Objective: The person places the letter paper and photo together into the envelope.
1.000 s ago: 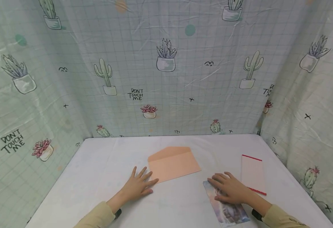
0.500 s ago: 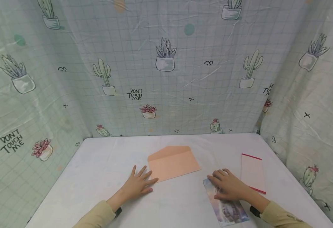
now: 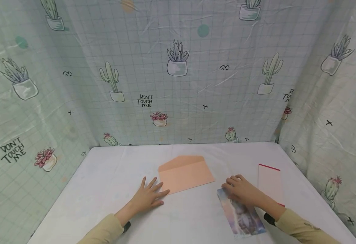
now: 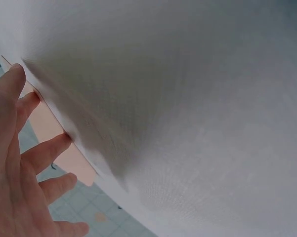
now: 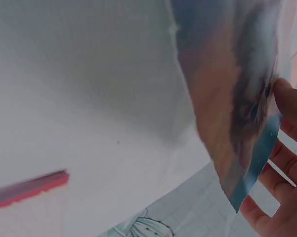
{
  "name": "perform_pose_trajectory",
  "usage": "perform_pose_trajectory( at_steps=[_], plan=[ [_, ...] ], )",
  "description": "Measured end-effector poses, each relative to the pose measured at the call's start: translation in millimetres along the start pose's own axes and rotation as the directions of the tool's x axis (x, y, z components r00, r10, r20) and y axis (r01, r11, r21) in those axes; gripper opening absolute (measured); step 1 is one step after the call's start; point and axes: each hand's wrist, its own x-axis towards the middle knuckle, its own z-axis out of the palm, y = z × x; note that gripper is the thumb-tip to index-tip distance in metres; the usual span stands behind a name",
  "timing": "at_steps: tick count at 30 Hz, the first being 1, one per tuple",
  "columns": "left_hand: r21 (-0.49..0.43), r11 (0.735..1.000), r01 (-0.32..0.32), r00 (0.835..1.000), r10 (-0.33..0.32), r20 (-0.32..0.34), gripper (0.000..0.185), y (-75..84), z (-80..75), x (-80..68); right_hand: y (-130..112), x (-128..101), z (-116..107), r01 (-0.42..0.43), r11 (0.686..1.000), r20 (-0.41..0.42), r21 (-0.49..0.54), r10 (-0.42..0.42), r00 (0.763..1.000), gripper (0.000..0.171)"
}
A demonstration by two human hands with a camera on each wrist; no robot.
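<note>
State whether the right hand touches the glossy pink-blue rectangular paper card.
Touching: the right wrist view shows the right hand gripping the card, thumb over its edge.

Back cloth (image 3: 190, 91): "DON'T TOUCH ME", x mark | left cloth (image 3: 53, 130): same | right fold (image 3: 288, 98): cut-off lettering, probably the same

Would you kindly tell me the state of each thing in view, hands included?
Envelope: lying flat, flap open.
Left hand: fingers spread, at the envelope's near left corner.
Picture: printed side up, gripped near its far end.
Right hand: fingers curled, pinching the picture.
Red-edged sheet: flat, partly hidden in the head view.
Curtain: hanging, creased.
</note>
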Motion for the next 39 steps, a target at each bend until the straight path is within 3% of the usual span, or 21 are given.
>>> perform_pose_trajectory(
  at_steps=[9,15,19,22,26,33,39],
  plan=[
    [-0.014,1.000,0.009,1.000,-0.008,0.018,0.044,-0.3,3.1,-0.8,16.9,16.7,-19.3,0.002,0.999,-0.056,0.037,0.000,0.998,0.032],
    [-0.028,0.999,0.016,0.999,-0.015,0.036,0.044,-0.2,4.8,-0.1,28.1,28.2,-38.8,-0.032,0.997,0.013,0.066,0.032,0.999,0.023],
    [-0.022,1.000,0.017,0.999,-0.016,0.039,0.044,0.0,4.4,0.0,35.8,36.3,-56.3,-0.089,0.981,0.051,0.173,0.082,0.995,0.018],
    [-0.017,1.000,0.017,0.999,-0.016,0.034,0.044,-0.1,4.5,-0.4,42.9,42.4,-71.1,-0.188,0.929,0.123,0.320,0.156,0.980,0.015],
    [-0.024,1.000,0.015,1.000,-0.015,0.019,0.043,-0.3,4.9,-0.6,54.4,48.4,-83.7,-0.307,0.827,0.221,0.471,0.226,0.949,0.013],
    [-0.040,0.999,0.016,1.000,-0.015,0.020,0.043,-1.4,4.1,0.1,72.6,52.2,-85.3,-0.397,0.703,0.319,0.589,0.249,0.914,0.010],
    [-0.054,0.999,0.007,1.000,-0.007,0.003,0.043,-1.8,4.5,-0.9,81.3,52.7,-76.7,-0.485,0.555,0.401,0.676,0.275,0.874,0.015]
  ],
)
